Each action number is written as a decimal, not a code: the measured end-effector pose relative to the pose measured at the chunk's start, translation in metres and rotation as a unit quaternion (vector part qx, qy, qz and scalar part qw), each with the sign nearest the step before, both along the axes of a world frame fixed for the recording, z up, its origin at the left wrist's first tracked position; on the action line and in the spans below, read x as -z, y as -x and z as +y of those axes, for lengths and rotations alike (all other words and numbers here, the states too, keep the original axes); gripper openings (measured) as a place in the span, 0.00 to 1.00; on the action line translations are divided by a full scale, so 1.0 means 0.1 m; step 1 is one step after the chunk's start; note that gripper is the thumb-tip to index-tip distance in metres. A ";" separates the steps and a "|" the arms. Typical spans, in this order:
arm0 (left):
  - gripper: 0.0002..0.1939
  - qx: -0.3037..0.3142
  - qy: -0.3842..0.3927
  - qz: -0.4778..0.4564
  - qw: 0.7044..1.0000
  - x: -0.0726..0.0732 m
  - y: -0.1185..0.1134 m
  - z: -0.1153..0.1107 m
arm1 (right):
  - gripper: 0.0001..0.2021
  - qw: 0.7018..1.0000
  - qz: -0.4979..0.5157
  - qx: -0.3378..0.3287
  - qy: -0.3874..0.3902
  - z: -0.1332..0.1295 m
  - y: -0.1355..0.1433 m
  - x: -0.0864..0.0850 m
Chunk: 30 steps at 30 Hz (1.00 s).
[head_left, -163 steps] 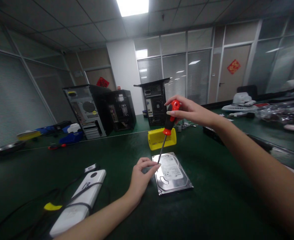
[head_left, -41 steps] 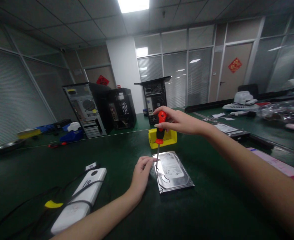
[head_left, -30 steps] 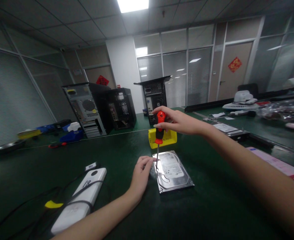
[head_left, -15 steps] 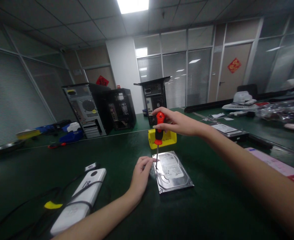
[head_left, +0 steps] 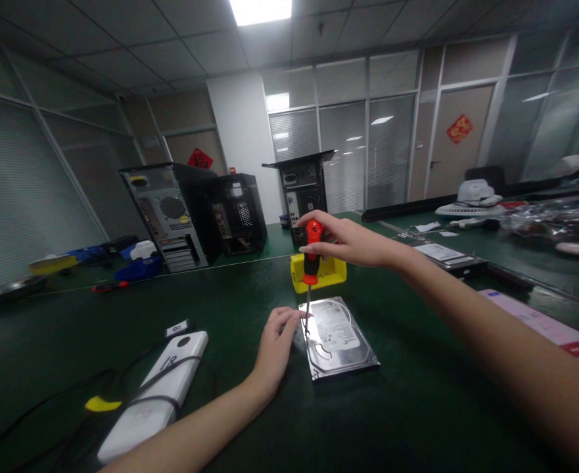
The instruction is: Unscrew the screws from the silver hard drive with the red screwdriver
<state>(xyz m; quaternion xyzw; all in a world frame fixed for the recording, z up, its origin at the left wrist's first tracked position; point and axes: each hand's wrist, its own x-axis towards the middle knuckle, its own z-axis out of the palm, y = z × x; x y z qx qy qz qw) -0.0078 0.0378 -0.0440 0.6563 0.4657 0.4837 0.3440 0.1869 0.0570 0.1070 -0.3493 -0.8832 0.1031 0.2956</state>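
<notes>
A silver hard drive [head_left: 336,338] with a white label lies flat on the green table. My right hand [head_left: 331,238] is closed around the red and black handle of a screwdriver [head_left: 312,256]. The screwdriver stands nearly upright, its tip on the drive's left edge; the screw under it is too small to make out. My left hand [head_left: 278,338] holds the drive at its left side, fingertips on the edge beside the screwdriver shaft. Directly behind the drive sits a yellow tray [head_left: 338,274], partly hidden by the screwdriver and my right hand.
A white power strip [head_left: 158,391] wrapped in black cable lies at front left. Computer cases [head_left: 171,217] stand at the back. Farther left is another red-handled tool [head_left: 109,287]. A second hard drive [head_left: 441,254] and a pink box [head_left: 548,328] lie beyond my right forearm.
Both hands, the screwdriver and the drive keep nearly the same positions relative to one another. The whole view has shifted very slightly.
</notes>
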 end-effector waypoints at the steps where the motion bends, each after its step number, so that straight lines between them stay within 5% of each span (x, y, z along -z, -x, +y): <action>1: 0.15 -0.001 -0.002 0.000 1.000 0.00 0.00 0.00 | 0.24 1.000 0.000 -0.001 -0.001 0.00 0.00 0.00; 30: 0.16 -0.018 0.003 -0.010 1.000 -0.02 -0.02 -0.01 | 0.24 1.000 -0.005 -0.002 -0.003 -0.03 0.04 -0.01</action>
